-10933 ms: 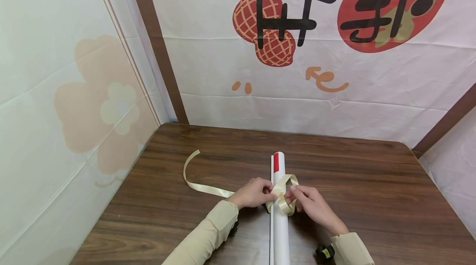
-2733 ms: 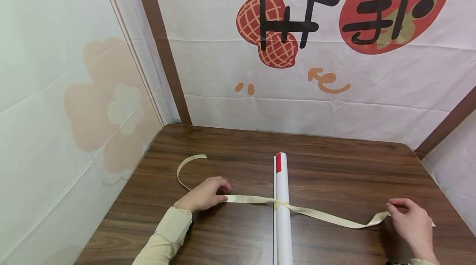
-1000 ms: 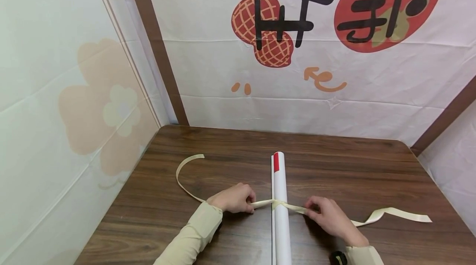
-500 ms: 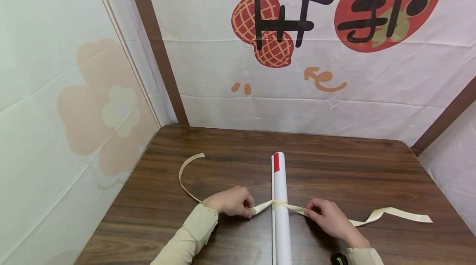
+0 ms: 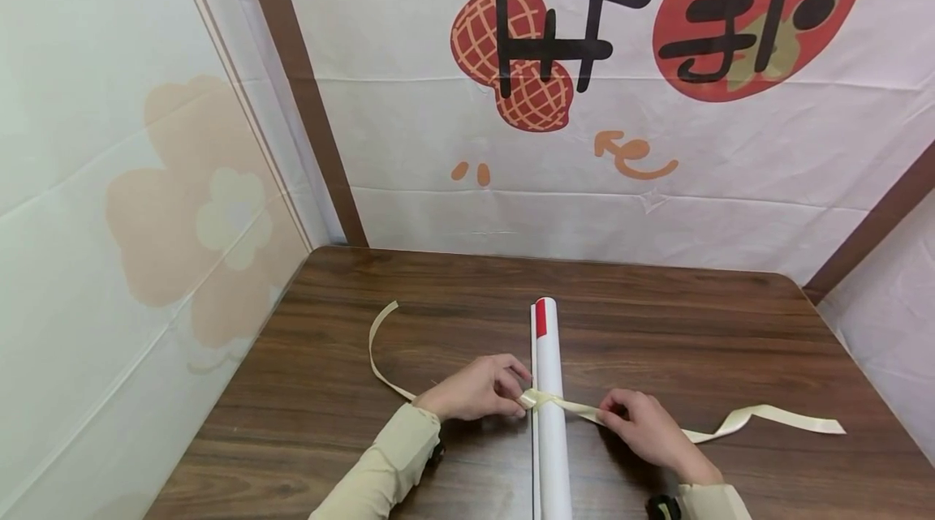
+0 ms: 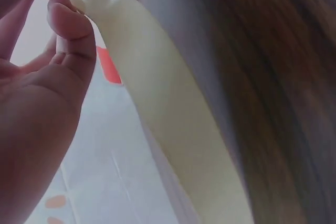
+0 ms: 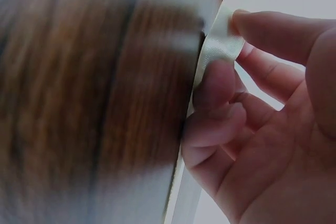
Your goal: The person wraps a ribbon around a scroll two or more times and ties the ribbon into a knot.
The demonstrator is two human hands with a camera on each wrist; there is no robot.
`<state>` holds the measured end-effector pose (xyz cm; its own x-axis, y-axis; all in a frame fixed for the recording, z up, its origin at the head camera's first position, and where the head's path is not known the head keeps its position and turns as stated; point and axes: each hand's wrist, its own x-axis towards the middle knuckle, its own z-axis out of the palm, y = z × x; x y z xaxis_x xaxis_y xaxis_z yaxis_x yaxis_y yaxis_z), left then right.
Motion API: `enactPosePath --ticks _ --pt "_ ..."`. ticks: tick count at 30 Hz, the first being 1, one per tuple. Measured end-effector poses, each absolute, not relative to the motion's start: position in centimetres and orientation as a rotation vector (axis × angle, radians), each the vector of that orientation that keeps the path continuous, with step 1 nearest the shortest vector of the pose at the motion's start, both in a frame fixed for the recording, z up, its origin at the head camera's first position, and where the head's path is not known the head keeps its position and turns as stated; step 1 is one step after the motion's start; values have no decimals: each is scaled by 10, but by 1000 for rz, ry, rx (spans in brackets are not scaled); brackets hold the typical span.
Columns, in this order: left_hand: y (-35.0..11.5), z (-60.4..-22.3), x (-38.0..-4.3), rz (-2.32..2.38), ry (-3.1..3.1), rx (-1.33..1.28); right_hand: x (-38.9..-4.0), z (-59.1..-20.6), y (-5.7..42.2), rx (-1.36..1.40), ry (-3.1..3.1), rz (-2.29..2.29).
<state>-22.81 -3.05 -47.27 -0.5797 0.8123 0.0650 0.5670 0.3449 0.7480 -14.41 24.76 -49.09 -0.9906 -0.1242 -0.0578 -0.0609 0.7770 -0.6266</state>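
A white paper roll [image 5: 553,455] with a red patch near its far end lies lengthwise on the table. Cream satin ribbon [image 5: 799,422] circles its middle and crosses on top. My left hand [image 5: 478,390] pinches the ribbon right beside the roll's left side; in the left wrist view a wide ribbon strip [image 6: 163,87] trails back past the fingers. To the right of the roll, my right hand [image 5: 650,427] pinches the other ribbon length [image 7: 223,43] between thumb and fingers. The ribbon stretches between this hand and the crossing.
The brown wood-grain table [image 5: 424,277] meets a printed fabric backdrop [image 5: 409,114] at the back and a fabric side wall [image 5: 73,220] at left. One ribbon tail [image 5: 374,337] curves across the table at left. The other tail lies twisted at right.
Earlier, the ribbon was looped over the roll, then drawn out sideways by both hands. Since half a second ago, my left hand has moved right, up to the roll. The right hand stays put.
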Motion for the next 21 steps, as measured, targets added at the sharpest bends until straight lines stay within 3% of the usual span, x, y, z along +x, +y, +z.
enactPosePath --ticks 21 --pt "-8 -476 -223 1202 2394 1235 -139 -490 252 -149 2886 -987"
